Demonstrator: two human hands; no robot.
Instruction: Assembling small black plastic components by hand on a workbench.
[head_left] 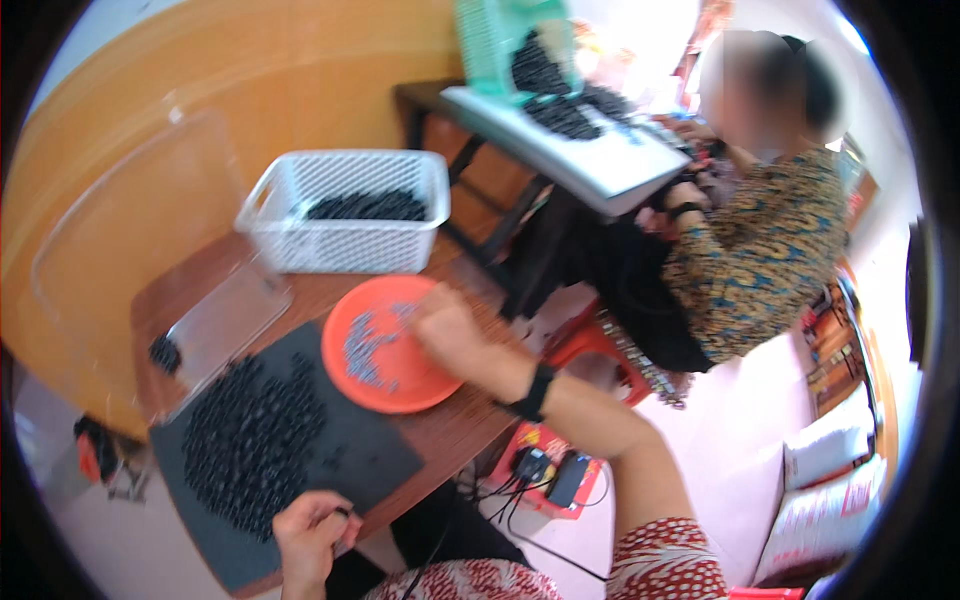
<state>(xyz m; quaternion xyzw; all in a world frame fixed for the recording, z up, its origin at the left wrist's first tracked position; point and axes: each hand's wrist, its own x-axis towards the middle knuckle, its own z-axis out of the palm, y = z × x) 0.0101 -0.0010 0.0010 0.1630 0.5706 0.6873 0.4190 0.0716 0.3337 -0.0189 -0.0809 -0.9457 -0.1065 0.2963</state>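
My left hand (312, 535) is closed in a pinch near the front edge of the dark mat (395, 458), with a small black part (343, 512) at its fingertips. Beside it spreads a heap of small black parts (250, 430). Over the right side of an orange plate (400, 397) is my right hand (452, 330), its fingers bunched and pointing down. Blur and the hand itself hide what they hold, if anything. Small silvery-grey pieces (362, 352) lie scattered in that plate.
Behind the plate stands a white basket (345, 245) with black parts. A clear plastic tray (225, 318) lies at left. Beyond, a person (765, 250) works at a white-topped table (600, 165) with a tipped green basket (490, 50). Cables and adapters (532, 465) lie on a red box.
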